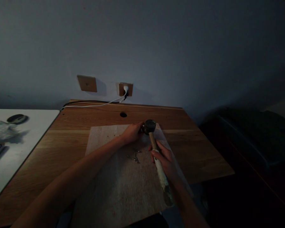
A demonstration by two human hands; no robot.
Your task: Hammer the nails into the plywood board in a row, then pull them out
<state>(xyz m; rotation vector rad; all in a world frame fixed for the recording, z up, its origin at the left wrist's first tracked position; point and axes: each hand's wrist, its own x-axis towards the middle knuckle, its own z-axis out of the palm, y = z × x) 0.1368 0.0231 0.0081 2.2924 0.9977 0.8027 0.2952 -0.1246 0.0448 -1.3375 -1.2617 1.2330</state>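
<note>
My right hand (163, 154) is wrapped round the wooden handle of a hammer (160, 171). Its dark, heavy head is over the far right part of a plywood board (118, 183). Right beside the hammer head, my left hand (132, 133) has its fingers pinched together close to the board. What they hold, if anything, is hidden by the hand and the hammer head. A few small metal fasteners, perhaps screws or nails (136, 157), lie loose on the board between my hands. Several small dark dots run in a row left of my left hand.
The board lies on a wooden desk (68, 139) with a round cable hole (123, 114). A white cable (92, 106) runs to a wall socket (125, 89). On a white table (38, 126) at left are a tape roll (17, 119) and a crumpled plastic bag (2, 131).
</note>
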